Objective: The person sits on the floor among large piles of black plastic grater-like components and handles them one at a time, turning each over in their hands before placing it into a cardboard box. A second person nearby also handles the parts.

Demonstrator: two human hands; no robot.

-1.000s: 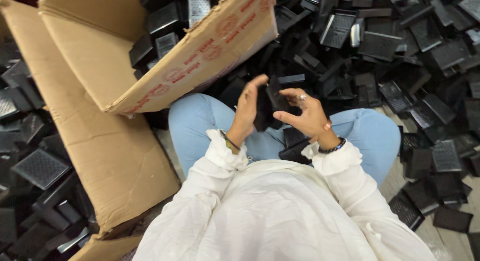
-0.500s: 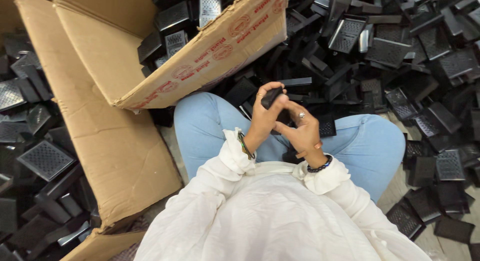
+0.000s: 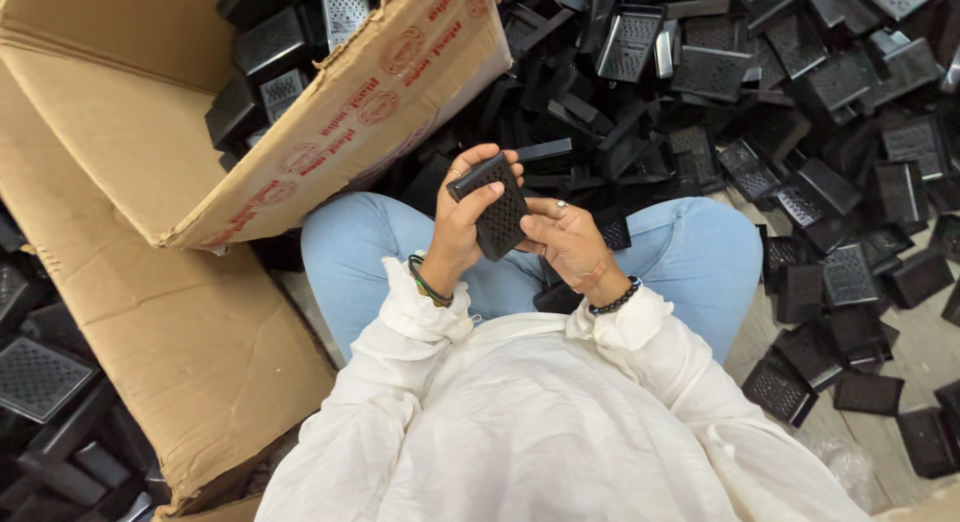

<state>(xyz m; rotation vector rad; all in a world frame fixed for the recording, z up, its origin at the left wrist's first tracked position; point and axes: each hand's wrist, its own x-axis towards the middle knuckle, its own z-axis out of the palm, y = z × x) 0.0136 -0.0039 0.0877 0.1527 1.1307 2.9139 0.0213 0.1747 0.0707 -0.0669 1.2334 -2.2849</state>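
The black grille piece [image 3: 495, 207] stood above the lap, long axis tilted up-left, left hand [image 3: 462, 222] closed around its left edge, right hand [image 3: 568, 240] apparently pinching its lower right corner.

Black part [image 3: 497, 210] raised, turned — perforated face up
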